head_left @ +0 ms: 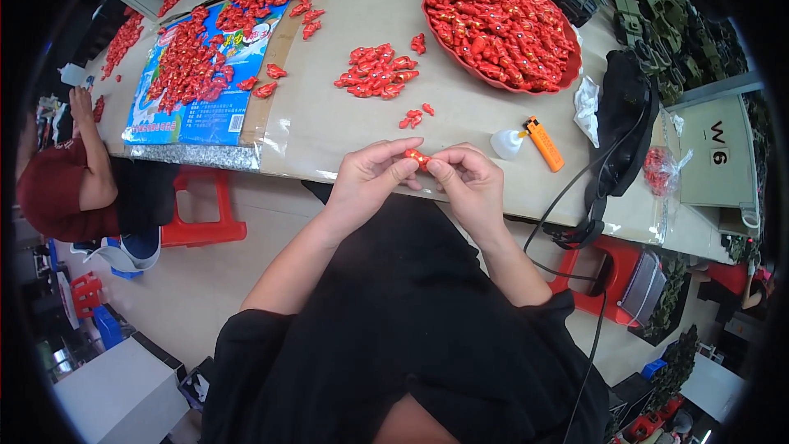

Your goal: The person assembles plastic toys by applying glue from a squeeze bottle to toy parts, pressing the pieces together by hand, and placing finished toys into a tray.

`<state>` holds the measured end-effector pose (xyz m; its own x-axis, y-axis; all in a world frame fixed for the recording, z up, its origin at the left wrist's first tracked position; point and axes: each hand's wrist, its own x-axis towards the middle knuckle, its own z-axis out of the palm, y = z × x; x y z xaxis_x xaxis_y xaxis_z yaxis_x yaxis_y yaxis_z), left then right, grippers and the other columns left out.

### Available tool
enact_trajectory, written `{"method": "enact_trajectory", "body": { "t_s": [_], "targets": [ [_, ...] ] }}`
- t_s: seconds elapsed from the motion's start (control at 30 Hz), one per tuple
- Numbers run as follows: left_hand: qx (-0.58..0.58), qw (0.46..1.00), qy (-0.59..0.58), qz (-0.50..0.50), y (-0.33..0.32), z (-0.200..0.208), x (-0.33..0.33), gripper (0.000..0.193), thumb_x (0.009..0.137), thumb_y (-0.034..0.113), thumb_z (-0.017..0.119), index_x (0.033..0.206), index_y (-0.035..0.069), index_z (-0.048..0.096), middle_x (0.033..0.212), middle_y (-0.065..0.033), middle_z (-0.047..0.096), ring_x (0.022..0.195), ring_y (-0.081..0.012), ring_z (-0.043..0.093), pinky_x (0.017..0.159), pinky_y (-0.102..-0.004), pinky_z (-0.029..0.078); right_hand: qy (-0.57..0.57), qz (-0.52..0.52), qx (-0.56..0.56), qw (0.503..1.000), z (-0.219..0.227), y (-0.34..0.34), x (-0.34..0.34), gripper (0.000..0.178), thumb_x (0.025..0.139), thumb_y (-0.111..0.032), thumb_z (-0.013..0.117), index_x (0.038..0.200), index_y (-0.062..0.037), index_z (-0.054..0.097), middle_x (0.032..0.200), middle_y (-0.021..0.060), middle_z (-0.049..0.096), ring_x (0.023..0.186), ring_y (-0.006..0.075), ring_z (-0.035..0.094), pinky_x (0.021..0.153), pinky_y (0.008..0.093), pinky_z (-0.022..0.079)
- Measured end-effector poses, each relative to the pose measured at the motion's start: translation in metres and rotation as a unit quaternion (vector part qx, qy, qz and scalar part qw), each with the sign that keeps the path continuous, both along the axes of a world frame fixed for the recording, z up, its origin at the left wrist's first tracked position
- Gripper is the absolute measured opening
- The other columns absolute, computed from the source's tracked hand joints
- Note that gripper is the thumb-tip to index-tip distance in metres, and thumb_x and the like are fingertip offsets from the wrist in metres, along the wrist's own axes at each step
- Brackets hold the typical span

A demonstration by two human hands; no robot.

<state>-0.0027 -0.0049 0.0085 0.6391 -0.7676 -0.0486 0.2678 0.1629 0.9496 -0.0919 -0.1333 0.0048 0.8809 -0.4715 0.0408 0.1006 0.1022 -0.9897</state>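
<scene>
Between my two hands, just above the table's near edge, is a small glossy red figurine [417, 158] with gold marks. My left hand [368, 179] pinches one end between thumb and forefinger. At the other end, the thumb and fingers of my right hand [472, 185] close on it. A few loose red pieces [411, 120] lie just beyond my fingers, with a larger pile [376, 72] behind them. Right of my right hand stand a small white squeeze bottle [506, 144] with a narrow tip and an orange flat item [544, 145], cutter or lighter, I cannot tell.
A red scalloped basin [577, 56] heaped with figurines stands far right. Many more lie on blue printed cardboard [222, 123] at left. A black bag [622, 119], crumpled tissue [586, 109] and thin cable lie right. Another person [70, 185] sits left; red stools [205, 210] flank me.
</scene>
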Motion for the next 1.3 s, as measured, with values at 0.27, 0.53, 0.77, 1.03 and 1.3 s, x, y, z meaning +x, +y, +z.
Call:
{"method": "enact_trajectory", "body": {
  "t_s": [0.27, 0.53, 0.77, 1.03, 1.3],
  "targets": [
    [0.022, 0.999, 0.017, -0.021, 0.000, 0.001, 0.004, 0.029, 0.082, 0.003, 0.051, 0.111, -0.002, 0.050, 0.088, -0.0068, 0.058, 0.071, -0.0114, 0.056, 0.068, -0.0225, 0.047, 0.023, 0.013, 0.044, 0.999, 0.004, 0.000, 0.001, 0.009, 0.077, -0.006, 0.061, 0.082, 0.0013, 0.059, 0.080, 0.0042, 0.056, 0.065, 0.0056, 0.053, 0.058, 0.0174, 0.044],
    [0.032, 0.998, 0.051, -0.031, 0.000, 0.007, 0.006, 0.028, 0.082, 0.007, 0.053, 0.108, -0.003, 0.051, 0.077, -0.0064, 0.057, 0.066, -0.0113, 0.056, 0.065, -0.0235, 0.049, 0.003, 0.041, 0.042, 0.998, -0.002, -0.008, 0.000, 0.009, 0.077, -0.007, 0.061, 0.082, 0.0008, 0.060, 0.079, 0.0034, 0.055, 0.064, 0.0053, 0.052, 0.055, 0.0174, 0.044],
    [0.057, 0.996, 0.061, -0.043, -0.002, 0.008, 0.008, 0.024, 0.082, 0.007, 0.053, 0.104, -0.004, 0.053, 0.072, -0.0059, 0.056, 0.063, -0.0111, 0.056, 0.061, -0.0234, 0.050, -0.003, 0.030, 0.041, 0.999, -0.002, -0.008, 0.001, 0.008, 0.077, -0.006, 0.061, 0.081, 0.0011, 0.059, 0.078, 0.0031, 0.054, 0.064, 0.0059, 0.052, 0.056, 0.0178, 0.044],
    [0.062, 0.996, 0.053, -0.039, -0.004, 0.011, 0.005, 0.024, 0.082, 0.008, 0.052, 0.103, -0.004, 0.054, 0.072, -0.0057, 0.056, 0.062, -0.0117, 0.056, 0.061, -0.0228, 0.049, -0.017, 0.009, 0.035, 0.999, -0.004, -0.003, 0.002, 0.005, 0.076, -0.003, 0.061, 0.078, 0.0016, 0.060, 0.076, 0.0042, 0.055, 0.062, 0.0063, 0.052, 0.055, 0.0181, 0.044],
    [0.066, 0.997, 0.037, -0.033, -0.005, 0.011, 0.003, 0.023, 0.083, 0.008, 0.050, 0.103, -0.004, 0.053, 0.072, -0.0055, 0.056, 0.063, -0.0122, 0.056, 0.062, -0.0232, 0.048, 0.010, -0.024, 0.035, 0.999, -0.004, 0.001, 0.004, 0.005, 0.076, -0.003, 0.060, 0.078, 0.0019, 0.060, 0.074, 0.0038, 0.055, 0.060, 0.0058, 0.052, 0.054, 0.0178, 0.043]
  ]
}}
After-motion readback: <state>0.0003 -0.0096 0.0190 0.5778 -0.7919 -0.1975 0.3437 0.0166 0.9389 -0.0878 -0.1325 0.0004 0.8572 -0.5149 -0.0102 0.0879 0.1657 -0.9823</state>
